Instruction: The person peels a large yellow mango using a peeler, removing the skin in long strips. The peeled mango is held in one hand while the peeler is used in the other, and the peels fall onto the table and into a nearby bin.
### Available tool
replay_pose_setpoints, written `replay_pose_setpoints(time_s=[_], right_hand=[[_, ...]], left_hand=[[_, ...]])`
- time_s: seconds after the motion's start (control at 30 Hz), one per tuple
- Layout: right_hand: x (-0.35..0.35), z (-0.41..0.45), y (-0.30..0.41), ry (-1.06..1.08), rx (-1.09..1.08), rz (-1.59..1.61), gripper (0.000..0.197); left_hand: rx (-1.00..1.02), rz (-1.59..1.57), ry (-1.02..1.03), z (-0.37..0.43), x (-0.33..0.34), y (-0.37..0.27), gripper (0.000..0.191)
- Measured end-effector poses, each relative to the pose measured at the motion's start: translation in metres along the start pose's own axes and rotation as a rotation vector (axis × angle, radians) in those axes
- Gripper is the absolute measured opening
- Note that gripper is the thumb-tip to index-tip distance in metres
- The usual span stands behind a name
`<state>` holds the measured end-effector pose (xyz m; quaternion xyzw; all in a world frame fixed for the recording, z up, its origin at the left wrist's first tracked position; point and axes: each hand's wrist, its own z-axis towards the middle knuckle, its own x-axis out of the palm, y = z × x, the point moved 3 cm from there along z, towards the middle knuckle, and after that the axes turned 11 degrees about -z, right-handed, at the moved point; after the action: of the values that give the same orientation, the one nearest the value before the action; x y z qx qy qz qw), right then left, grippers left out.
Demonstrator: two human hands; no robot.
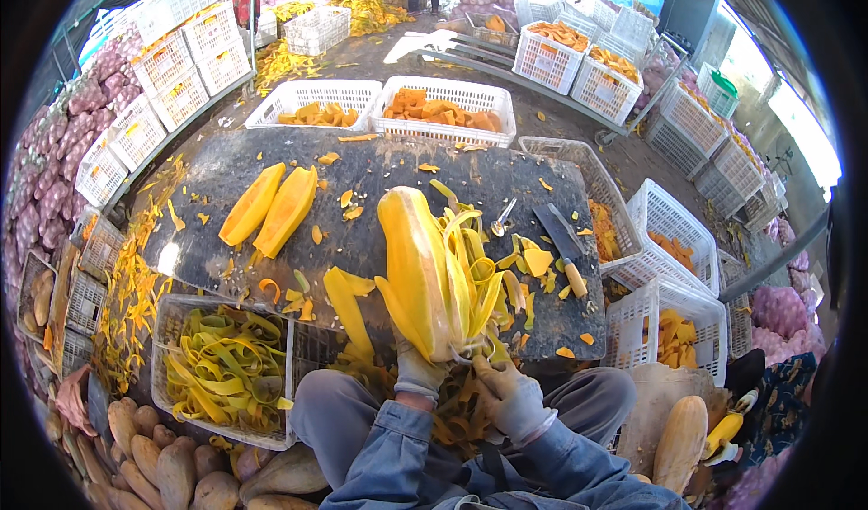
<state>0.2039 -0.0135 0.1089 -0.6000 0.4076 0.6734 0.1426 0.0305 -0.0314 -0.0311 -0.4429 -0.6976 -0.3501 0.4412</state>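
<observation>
A large, partly peeled squash (pixel 411 259) lies lengthwise over the near edge of the dark work board (pixel 352 164), long curled peel strips (pixel 475 266) hanging along its right side. Under its near end, my gloved left hand (pixel 415 369) supports it. My gloved right hand (pixel 510 395) grips a small peeling tool (pixel 461 359), mostly hidden by the fingers, at that same end. Two peeled squash pieces (pixel 285 211) rest at the board's left. A cleaver (pixel 557 232) with a wooden handle and a metal spoon (pixel 503 217) lie on the right.
A crate of peel strips (pixel 291 374) stands at the left, above unpeeled squashes (pixel 175 473). White crates with cut squash (pixel 444 137) line the board's far side and right. At lower right, a co-worker's gloved hands (pixel 729 452) hold a yellow squash (pixel 724 434).
</observation>
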Motion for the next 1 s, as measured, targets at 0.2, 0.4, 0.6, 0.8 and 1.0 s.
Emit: replay_pose_setpoints(time_s=[0.2,0.4,0.6,0.8,1.0], right_hand=[[-0.027,0.008,-0.003,-0.110,-0.064,0.100,0.038],[-0.048,0.196,0.006,-0.172,-0.103,0.042,0.037],[-0.023,0.336,0.029,-0.011,-0.001,-0.021,0.037],[-0.011,0.326,0.022,0.017,-0.025,-0.050,0.038],[-0.029,0.218,0.011,0.078,-0.052,-0.043,0.034]], left_hand=[[0.008,0.146,-0.058,-0.010,0.015,0.004,0.089],[-0.050,0.030,-0.003,-0.004,0.012,0.001,0.087],[0.000,0.018,-0.004,-0.003,-0.003,0.001,0.076],[0.058,0.003,-0.008,0.003,-0.006,0.003,0.070],[-0.008,0.000,0.026,0.003,0.000,0.004,0.078]])
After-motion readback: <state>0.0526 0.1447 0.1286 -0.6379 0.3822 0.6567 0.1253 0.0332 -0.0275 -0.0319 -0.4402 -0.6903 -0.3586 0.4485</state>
